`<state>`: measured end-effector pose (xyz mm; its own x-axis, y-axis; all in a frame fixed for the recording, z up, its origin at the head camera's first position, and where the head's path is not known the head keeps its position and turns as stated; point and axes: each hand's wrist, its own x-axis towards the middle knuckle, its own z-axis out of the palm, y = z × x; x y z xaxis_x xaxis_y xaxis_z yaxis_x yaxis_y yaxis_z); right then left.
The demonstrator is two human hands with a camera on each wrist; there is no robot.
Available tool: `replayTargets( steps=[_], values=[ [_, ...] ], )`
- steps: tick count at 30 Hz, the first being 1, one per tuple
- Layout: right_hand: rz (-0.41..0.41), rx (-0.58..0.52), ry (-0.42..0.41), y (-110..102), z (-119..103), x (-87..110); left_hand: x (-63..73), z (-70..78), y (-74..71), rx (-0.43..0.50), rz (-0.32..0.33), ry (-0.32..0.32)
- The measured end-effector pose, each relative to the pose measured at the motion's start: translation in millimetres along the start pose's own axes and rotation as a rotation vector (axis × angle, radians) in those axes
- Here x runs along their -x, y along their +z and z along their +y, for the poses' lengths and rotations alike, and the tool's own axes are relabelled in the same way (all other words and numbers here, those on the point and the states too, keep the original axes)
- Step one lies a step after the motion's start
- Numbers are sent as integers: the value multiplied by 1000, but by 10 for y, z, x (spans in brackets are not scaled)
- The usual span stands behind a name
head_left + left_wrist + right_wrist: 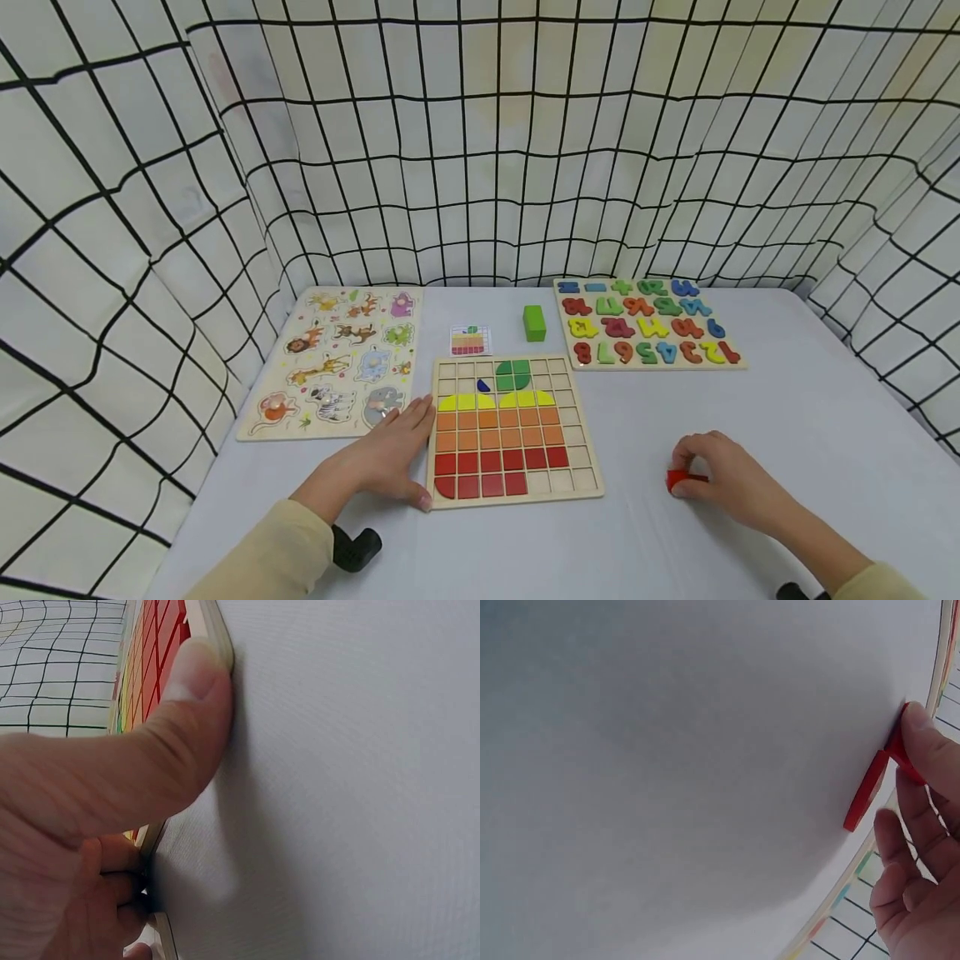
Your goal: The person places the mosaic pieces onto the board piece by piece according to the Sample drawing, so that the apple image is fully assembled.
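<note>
My left hand (390, 454) rests at the left edge of a wooden grid board (582, 434), its fingers and thumb stretched along the rim. Red, orange, yellow, green and blue tiles fill part of the grid. In the left wrist view the thumb (196, 682) presses on the board's corner. Right of the board, my right hand (727, 483) pinches a small red tile (909, 761) between thumb and fingers, close over the table. A second red tile (867, 791) shows beside it in the right wrist view, its end right at the pinched one.
An animal puzzle board (258, 431) lies to the left, partly behind my left hand. A number puzzle board (737, 363) is at the back right. Between them are a small picture card (470, 341) and a green block (535, 323). Black netting over white sheets surrounds the table.
</note>
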<state>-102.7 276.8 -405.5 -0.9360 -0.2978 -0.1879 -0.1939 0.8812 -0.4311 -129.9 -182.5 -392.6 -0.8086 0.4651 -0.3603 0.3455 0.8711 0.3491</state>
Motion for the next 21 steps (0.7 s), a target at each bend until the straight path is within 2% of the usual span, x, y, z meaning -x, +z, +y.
replayTargets(
  steps=[5,10,16,21],
  values=[
    [14,-84,-40,28,-127,-47,2,-3,4,-1,-1,3],
    [21,-214,-92,62,-348,-203,13,1,-9,0,-6,-3],
    [-45,-307,-154,186,-750,-441,15,10,-10,6,-7,-4],
    [-105,-313,-211,311,-1059,-583,3,-4,5,1,-3,-6]
  ],
)
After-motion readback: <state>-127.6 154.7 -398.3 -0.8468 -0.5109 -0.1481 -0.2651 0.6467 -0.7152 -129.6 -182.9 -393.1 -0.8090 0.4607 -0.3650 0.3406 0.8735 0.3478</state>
